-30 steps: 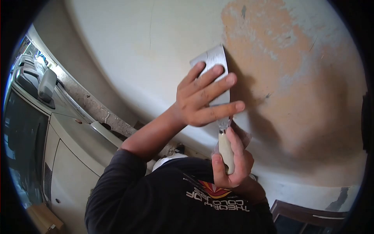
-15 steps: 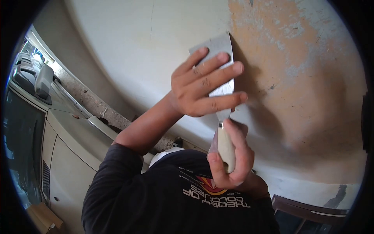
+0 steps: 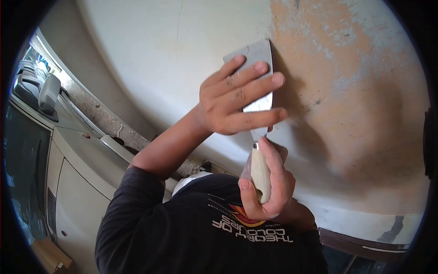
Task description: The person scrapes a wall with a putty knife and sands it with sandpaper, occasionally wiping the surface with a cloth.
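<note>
A putty knife with a wide metal blade (image 3: 259, 104) and a pale handle (image 3: 260, 176) is held upright against the wall. My right hand (image 3: 279, 187) is wrapped round the handle, thumb and fingers on either side. Across the blade lies my left hand (image 3: 237, 98), back up, with its fingers spread and pointing right; its thumb is hidden. The blade's upper corner shows above the fingertips. Beside the blade, the wall (image 3: 150, 50) changes from off-white paint to a patchy orange and grey area (image 3: 346, 59).
A beige vehicle (image 3: 84, 178) with a side mirror (image 3: 49, 93) stands at the left. Rough rubble lies along the ledge (image 3: 109, 119) between it and the wall. A brown cardboard piece (image 3: 50, 258) is at the lower left, and a dark frame (image 3: 360, 249) at the lower right.
My right hand and the handle have shifted slightly left, so the knife's lower end sits a little further left. My left hand has barely moved and still lies over the blade.
</note>
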Motion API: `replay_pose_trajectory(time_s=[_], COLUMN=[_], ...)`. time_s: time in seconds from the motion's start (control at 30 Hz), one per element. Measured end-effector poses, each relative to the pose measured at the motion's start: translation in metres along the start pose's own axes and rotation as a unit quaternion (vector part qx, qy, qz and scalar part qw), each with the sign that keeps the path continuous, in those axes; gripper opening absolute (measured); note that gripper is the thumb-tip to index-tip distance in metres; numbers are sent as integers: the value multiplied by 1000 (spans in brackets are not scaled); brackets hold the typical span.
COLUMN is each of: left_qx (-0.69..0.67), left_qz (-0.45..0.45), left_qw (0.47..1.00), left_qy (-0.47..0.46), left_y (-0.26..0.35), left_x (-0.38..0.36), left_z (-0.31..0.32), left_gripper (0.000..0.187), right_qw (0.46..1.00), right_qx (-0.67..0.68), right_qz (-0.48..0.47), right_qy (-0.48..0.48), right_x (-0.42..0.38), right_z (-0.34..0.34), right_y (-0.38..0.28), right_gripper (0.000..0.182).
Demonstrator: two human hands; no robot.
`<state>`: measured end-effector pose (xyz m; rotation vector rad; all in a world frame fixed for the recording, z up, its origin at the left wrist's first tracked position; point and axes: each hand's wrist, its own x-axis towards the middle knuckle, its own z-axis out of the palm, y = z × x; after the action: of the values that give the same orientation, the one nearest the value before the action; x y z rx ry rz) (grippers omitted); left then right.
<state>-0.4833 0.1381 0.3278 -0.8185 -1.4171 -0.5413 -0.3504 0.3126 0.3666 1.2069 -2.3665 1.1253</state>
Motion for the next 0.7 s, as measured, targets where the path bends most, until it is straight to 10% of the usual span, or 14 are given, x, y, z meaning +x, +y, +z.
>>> replay_pose_trajectory(time_s=[0.7], left_qx=[-7], left_qz=[1], left_qw=[1000], left_qy=[-1], left_y=[-1], left_x=[0], left_z=[-1], left_gripper=[28], right_qw=[998], right_qx=[-39], right_qz=[-38], right_qy=[21], right_x=[6], right_z=[0], right_y=[-1], right_gripper=[70])
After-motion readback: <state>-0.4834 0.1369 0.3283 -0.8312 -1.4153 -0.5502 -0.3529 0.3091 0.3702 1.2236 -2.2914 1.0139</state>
